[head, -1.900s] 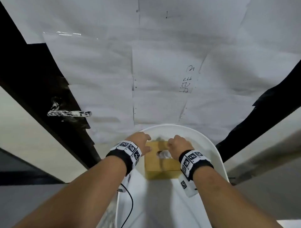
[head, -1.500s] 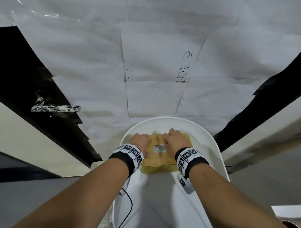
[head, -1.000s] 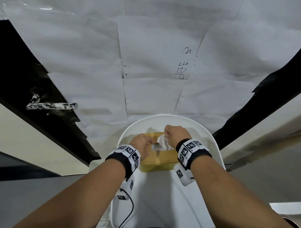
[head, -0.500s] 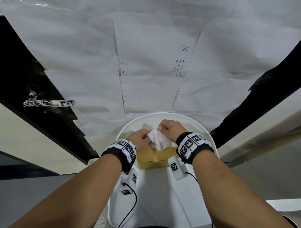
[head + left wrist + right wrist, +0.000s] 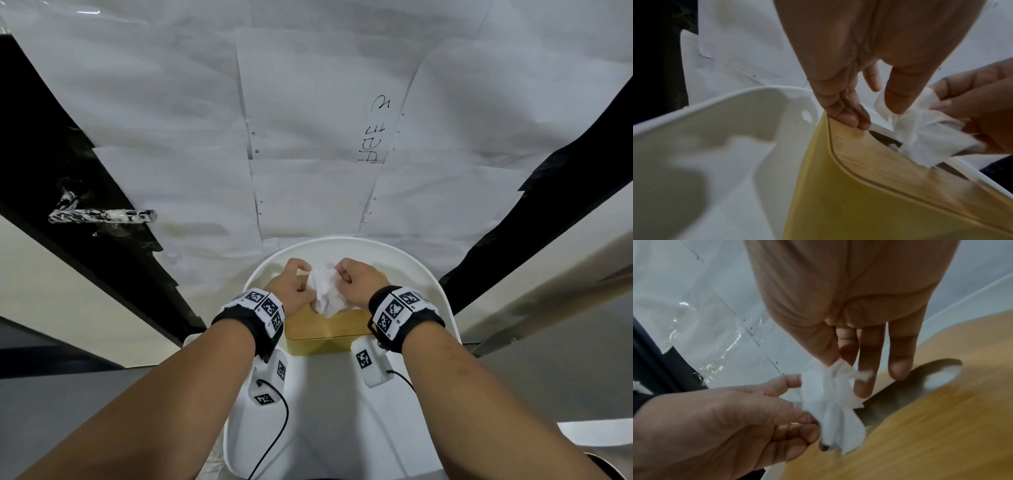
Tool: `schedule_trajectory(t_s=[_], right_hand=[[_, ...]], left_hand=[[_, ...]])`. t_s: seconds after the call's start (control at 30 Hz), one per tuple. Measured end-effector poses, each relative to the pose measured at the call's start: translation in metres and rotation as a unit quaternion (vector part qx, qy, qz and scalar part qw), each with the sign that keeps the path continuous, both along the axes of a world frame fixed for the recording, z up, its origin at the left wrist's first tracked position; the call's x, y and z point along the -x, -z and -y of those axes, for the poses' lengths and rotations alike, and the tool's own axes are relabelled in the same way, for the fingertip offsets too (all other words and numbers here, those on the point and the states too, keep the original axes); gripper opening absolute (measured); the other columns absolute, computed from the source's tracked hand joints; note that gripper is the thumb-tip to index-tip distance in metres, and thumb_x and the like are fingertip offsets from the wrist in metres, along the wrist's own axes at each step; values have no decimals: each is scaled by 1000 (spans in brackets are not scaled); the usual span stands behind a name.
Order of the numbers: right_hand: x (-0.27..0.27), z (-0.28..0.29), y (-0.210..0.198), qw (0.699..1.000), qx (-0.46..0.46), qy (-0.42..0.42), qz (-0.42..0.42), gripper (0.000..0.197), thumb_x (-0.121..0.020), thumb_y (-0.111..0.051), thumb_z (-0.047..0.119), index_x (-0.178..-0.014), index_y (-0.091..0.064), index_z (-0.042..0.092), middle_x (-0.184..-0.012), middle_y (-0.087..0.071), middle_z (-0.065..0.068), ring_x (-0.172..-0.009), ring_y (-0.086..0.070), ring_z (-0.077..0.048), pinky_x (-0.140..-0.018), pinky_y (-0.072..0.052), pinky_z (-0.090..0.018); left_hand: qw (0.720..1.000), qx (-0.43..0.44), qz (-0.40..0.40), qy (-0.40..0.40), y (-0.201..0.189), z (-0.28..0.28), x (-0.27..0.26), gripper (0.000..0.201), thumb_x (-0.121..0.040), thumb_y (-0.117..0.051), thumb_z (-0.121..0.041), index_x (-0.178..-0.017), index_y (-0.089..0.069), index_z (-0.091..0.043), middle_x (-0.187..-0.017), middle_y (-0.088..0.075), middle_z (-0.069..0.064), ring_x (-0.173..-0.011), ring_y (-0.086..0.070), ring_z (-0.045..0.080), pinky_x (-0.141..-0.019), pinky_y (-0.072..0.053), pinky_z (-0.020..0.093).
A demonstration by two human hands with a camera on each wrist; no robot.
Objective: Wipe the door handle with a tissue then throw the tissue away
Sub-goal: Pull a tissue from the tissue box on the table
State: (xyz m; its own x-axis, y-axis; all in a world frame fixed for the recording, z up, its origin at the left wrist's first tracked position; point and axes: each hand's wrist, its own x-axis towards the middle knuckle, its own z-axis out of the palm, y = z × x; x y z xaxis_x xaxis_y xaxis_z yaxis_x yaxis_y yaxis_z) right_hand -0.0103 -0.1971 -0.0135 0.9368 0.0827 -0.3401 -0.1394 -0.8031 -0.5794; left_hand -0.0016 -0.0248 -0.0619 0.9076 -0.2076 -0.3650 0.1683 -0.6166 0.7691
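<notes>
Over the tissue box [image 5: 327, 330], a tissue [image 5: 325, 291] half-drawn from the slot.
Right hand [image 5: 359, 286] pinches and pulls it; left hand [image 5: 291, 291] pinches its edge, fingers bracing the lid, likely steadying the box.

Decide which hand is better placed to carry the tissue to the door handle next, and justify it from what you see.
Probably the left hand. The door handle lies on the left of the head view, and both hands already pinch the tissue above the tissue box. The right hand would have to cross over.
</notes>
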Motion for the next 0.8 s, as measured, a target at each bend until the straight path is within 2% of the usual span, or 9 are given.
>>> schedule_trajectory(t_s=[0.1,0.17,0.27,0.4,0.47,0.53,0.6,0.7,0.8], right_hand=[[-5,0,1,1000,21,-17,13,17,-95,-43,15,-102,-59,14,-98,-57,0,-86,-48,-16,-55,-28,-12],[-6,-1,2,999,22,-19,13,16,-97,-43,18,-94,-59,13,-99,-58,-2,-85,-49,-17,-55,-30,-16],[-4,-1,4,999,-1,-23,-22,22,-96,-46,29,-105,-59,12,-104,-60,-4,-89,-52,-18,-72,-38,-24],[3,0,4,992,33,-79,-90,36,-89,-58,32,-120,-50,15,-108,-58,-1,-98,-54,-20,-80,-41,-27],[4,0,3,991,57,-97,-75,28,-91,-56,24,-116,-55,14,-116,-61,-5,-103,-55,-22,-82,-41,-27],[2,0,2,993,75,-78,-45,16,-93,-51,18,-105,-61,14,-116,-63,-8,-94,-53,-20,-76,-38,-24],[-2,2,4,996,78,-45,-25,15,-93,-50,14,-101,-63,13,-111,-64,-8,-90,-54,-20,-73,-39,-24],[-5,4,6,999,-4,20,-35,16,-91,-49,11,-85,-59,22,-98,-64,-5,-87,-64,-25,-75,-56,-33],[-4,2,4,999,2,8,-32,19,-94,-46,14,-100,-62,22,-98,-58,1,-85,-58,-21,-75,-51,-28]], left_hand=[[998,41,-23,40,0,2,-1,59,-69,-69,-16,-119,-44,-34,-86,-68,-1,-78,-60,19,-80,-48,33],[998,35,-41,37,0,4,-1,54,-66,-73,-21,-115,-52,-28,-93,-66,0,-87,-60,19,-86,-47,32],[1000,-27,-5,3,-3,4,2,11,-82,-63,-24,-83,-52,-26,-78,-58,-4,-76,-53,16,-65,-42,24],[997,-77,30,-13,-4,2,3,12,-93,-51,-30,-86,-50,-20,-83,-57,-2,-79,-52,18,-65,-36,26],[997,-76,24,-13,-5,1,3,11,-94,-49,-29,-93,-50,-19,-89,-59,0,-82,-53,19,-69,-36,26],[997,-73,20,-10,-5,0,2,9,-93,-52,-27,-97,-48,-19,-92,-60,1,-83,-54,18,-67,-38,25],[997,-78,22,2,-7,-1,1,13,-90,-57,-25,-96,-48,-19,-88,-59,0,-78,-54,17,-59,-37,23],[997,-78,29,2,-13,-2,-1,17,-84,-64,-23,-86,-49,-18,-71,-52,-7,-60,-46,8,-50,-31,18],[998,-48,32,5,-16,-3,-1,23,-79,-69,-19,-79,-47,-21,-66,-52,-5,-54,-45,8,-47,-33,14]])
